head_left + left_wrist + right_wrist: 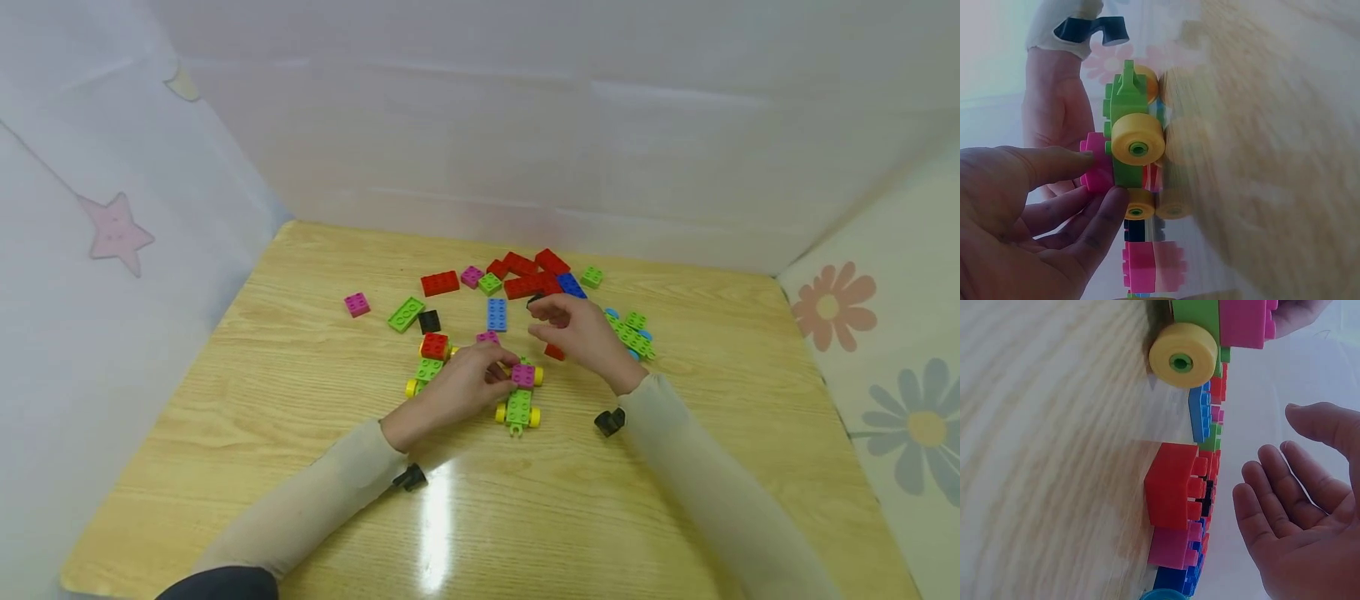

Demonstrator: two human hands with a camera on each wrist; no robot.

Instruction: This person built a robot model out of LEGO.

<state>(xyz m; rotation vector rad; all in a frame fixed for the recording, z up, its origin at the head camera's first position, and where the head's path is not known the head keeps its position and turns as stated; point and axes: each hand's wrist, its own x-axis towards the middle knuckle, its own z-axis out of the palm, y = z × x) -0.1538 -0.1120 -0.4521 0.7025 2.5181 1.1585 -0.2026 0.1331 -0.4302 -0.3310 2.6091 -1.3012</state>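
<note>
My left hand [467, 382] pinches a pink brick [523, 376] between thumb and fingers. That brick sits on a green car base [518, 408] with yellow wheels [1138, 139], which stands upright on the table. To the right, my right hand [588, 333] hovers over the bricks, its fingers loosely bent and holding nothing. Below it lies a red brick [1169, 487], with a pink brick [1172, 547] beyond in the right wrist view. Partly hidden by the left hand is a second green car [429, 369], topped by a red brick [435, 346].
Several red bricks [522, 287] are heaped toward the back. A light blue brick [497, 315], a green brick [406, 314] and a black brick [429, 322] lie nearer. Behind the right hand stands a green piece with blue wheels [633, 337]. A white sheet [480, 167] hangs behind the table.
</note>
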